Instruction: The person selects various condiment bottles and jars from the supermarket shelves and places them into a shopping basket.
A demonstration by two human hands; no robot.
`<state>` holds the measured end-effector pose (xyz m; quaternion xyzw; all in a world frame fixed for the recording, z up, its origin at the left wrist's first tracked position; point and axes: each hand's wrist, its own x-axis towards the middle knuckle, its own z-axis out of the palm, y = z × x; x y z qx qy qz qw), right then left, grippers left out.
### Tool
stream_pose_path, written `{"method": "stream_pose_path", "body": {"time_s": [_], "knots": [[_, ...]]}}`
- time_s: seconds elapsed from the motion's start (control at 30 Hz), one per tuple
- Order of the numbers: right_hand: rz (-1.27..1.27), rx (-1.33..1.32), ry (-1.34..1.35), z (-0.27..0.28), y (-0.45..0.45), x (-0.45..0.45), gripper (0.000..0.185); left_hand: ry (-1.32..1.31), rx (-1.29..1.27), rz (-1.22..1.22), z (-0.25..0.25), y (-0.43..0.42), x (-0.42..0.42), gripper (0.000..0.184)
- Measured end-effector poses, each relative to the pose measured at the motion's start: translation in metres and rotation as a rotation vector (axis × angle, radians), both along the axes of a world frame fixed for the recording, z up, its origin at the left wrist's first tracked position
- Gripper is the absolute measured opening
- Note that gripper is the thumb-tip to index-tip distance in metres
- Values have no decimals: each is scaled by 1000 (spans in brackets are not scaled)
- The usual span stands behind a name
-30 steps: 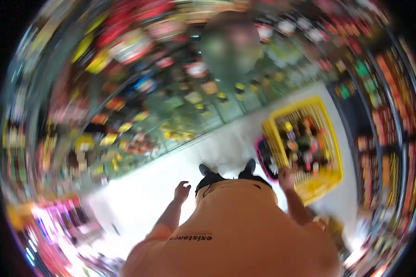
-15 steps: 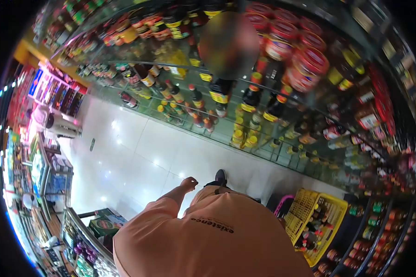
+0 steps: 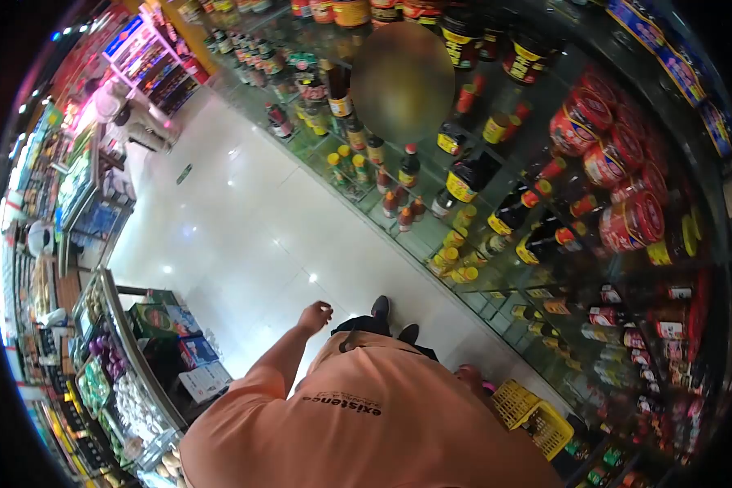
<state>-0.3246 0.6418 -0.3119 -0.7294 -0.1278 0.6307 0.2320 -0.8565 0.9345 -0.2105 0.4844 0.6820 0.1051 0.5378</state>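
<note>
My left hand [image 3: 315,315] hangs out over the pale floor, holding nothing, its fingers loosely bent and apart. My right hand [image 3: 468,375] shows only in part beside my shirt. It looks closed; what it grips is hidden. Next to it is a small bit of a pink item [image 3: 488,386], and just beyond stands a yellow plastic basket [image 3: 519,404]. My shirt hides part of the basket, and its contents cannot be made out.
Glass shelving [image 3: 496,285] with bottles and red-lidded jars [image 3: 631,221] runs diagonally along the right. Produce bins [image 3: 110,370] and boxes [image 3: 195,351] stand at the lower left. A person [image 3: 134,122] is farther down the tiled aisle [image 3: 244,211].
The view has swung left along the aisle, bringing the bins into sight. The basket now appears lower and smaller. My right hand, hidden half a second ago, shows in part. My left hand stays empty.
</note>
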Motion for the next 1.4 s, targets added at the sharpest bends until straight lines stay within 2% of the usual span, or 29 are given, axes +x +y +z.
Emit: {"method": "stream_pose_path", "body": {"time_s": [0.03, 0.1, 0.13, 0.2, 0.23, 0.3, 0.37, 0.4, 0.47, 0.57, 0.6, 0.67, 0.73, 0.87, 0.93, 1.0, 1.07, 1.1, 1.13, 1.17, 1.23, 1.33, 1.4], "knots": [[-55, -78, 6, 9, 6, 4, 25, 27, 1, -39, 3, -20, -13, 32], [-77, -176, -98, 11, 24, 18, 24, 53, -83, 33, 1, -61, -43, 29], [-63, -167, -97, 11, 27, 22, 24, 58, -110, 115, -12, -85, -65, 28], [-250, -111, -127, 13, 40, 30, 19, 91, -215, 326, -20, -125, -103, 23], [-237, -96, -137, 21, 54, 24, 19, 105, -255, 382, -39, -147, -129, 24], [-195, -136, -178, 40, 81, 3, 18, 182, -438, 473, -41, -172, -154, 26], [-168, -94, -135, 36, 103, -15, 19, 131, -509, 481, -57, -192, -173, 29], [-12, -91, -199, 39, 119, -34, 19, 78, -526, 501, -64, -197, -177, 29], [206, -94, -271, 41, 154, -73, 22, -24, -536, 545, -67, -191, -189, 32], [292, -84, -231, 40, 203, -138, 23, -171, -409, 660, -67, -162, -214, 34], [300, -79, -235, 41, 225, -162, 23, -177, -405, 667, -66, -150, -229, 34], [517, -128, -208, 43, 275, -214, 24, -173, -233, 705, -63, -131, -262, 33], [609, -57, -203, 52, 325, -271, 22, -181, -202, 764, -49, -111, -299, 33], [627, 137, -167, 53, 421, -379, 20, -219, -180, 976, -39, -105, -378, 35], [609, 223, -138, 81, 454, -431, 23, -227, -212, 1133, -54, -117, -413, 35], [675, 281, -123, 103, 475, -467, 26, -235, -259, 1179, -70, -135, -435, 35], [713, 308, -133, 102, 485, -484, 27, -228, -325, 1223, -87, -143, -451, 34], [815, 350, -196, 102, 492, -487, 26, -205, -350, 1220, -95, -142, -454, 34], [916, 390, -260, 103, 500, -486, 24, -242, -372, 1258, -91, -138, -455, 33], [908, 384, -259, 102, 506, -484, 24, -234, -398, 1239, -86, -128, -454, 32], [785, 142, -234, 87, 516, -466, 23, -251, -423, 1205, -83, -107, -451, 31], [766, -61, -330, 57, 535, -434, 23, -218, -410, 1007, -70, -51, -456, 30], [768, -120, -338, 43, 563, -422, 23, -227, -367, 1012, -58, -5, -463, 30]]}}
